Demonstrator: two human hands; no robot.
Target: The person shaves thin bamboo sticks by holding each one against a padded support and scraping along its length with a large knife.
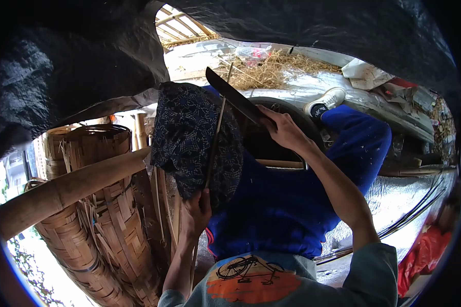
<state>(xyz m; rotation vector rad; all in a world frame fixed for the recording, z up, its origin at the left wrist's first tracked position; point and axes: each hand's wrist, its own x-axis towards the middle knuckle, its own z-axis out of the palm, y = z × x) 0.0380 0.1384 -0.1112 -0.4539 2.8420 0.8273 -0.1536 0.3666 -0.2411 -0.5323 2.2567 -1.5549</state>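
My right hand [287,129] is closed round the handle of a large dark knife [233,95], its blade pointing up and to the left. The blade lies against or very near a thin bamboo strip [218,125]; I cannot tell whether they touch. My left hand [195,210] grips the strip's lower end, and the strip runs up past the blade. Under the strip, a dark patterned cloth [189,133] covers my left knee.
Tall woven bamboo baskets [95,215] stand at the left, behind a thick bamboo pole [77,192]. A black tyre-like ring [292,108] lies between my legs. Straw [264,74] is scattered ahead. A black sheet [312,25] hangs overhead. At the right are a red bag [425,256] and thin dark strips.
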